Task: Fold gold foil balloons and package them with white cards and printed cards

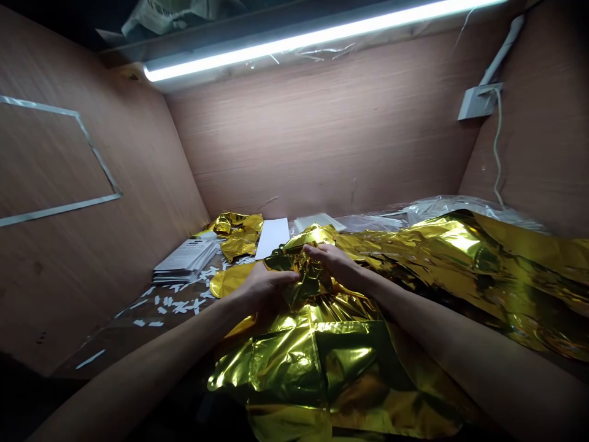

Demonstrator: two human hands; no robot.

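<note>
A flat, uninflated gold foil balloon (pixel 289 368) hangs creased over the near edge of the work surface, its upper part bunched up between my two hands. My left hand (pixel 264 287) grips the bunched foil from the left, thumb on top and the other fingers hidden behind it. From the right, my right hand (pixel 335 263) closes on the same gathered part, thumb and index finger near its top. More gold foil (pixel 464 258) lies spread in a long heap to the right, close to my right forearm.
At the back left are a crumpled gold foil piece (pixel 242 233), a stack of printed paper sheets (pixel 186 261) and scattered white slips (pixel 179 305). A white card (pixel 272 238) and clear plastic bags (pixel 451 207) lie along the back. Wooden walls (pixel 313 141) enclose three sides.
</note>
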